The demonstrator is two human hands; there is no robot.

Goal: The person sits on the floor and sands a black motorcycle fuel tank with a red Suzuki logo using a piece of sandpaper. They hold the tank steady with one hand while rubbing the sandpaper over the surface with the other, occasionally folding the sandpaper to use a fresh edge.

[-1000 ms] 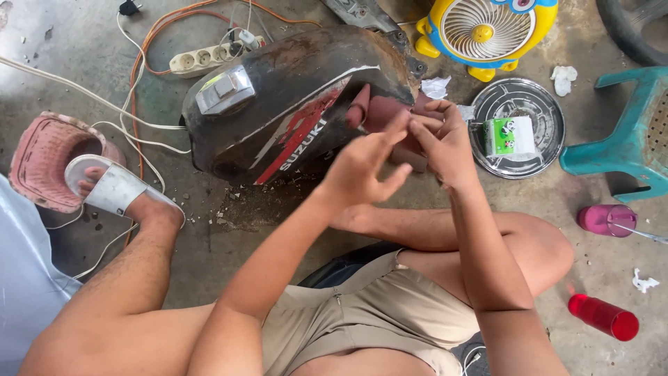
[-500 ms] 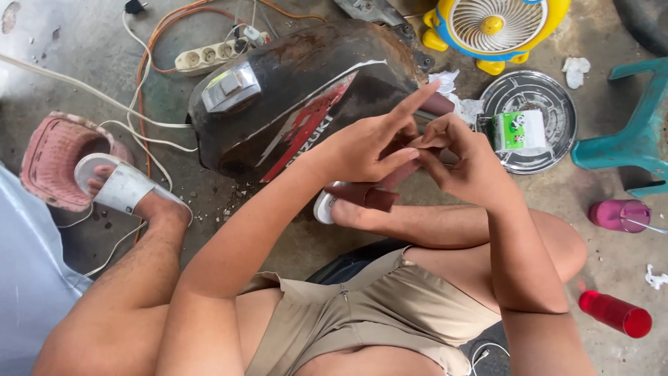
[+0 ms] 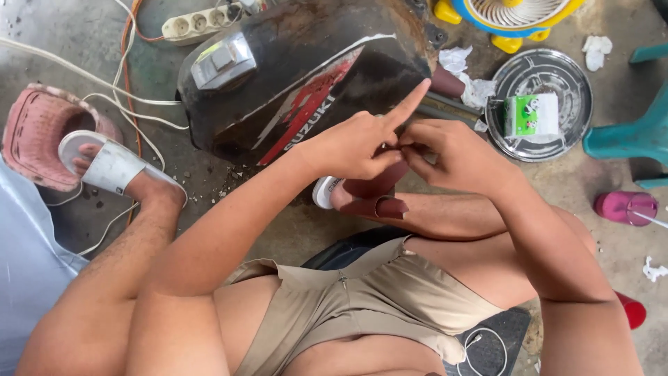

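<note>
Both hands now lifted off the tank, meeting above the sandal vs. 1 s ago, when pressed close to tank side. Left hand: index stuck out straight, thumb + other fingers pinched narrow. Right hand: fingertips pinched tight against left's, on sth small; can't tell what. Looks like fiddling w/ a small piece, not rubbing. Tank on floor, just beyond hands; plate at its right end.

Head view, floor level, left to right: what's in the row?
Pink basket → white sandal → black motorcycle fuel tank → left hand → right hand → round metal tray → pink cup
</note>
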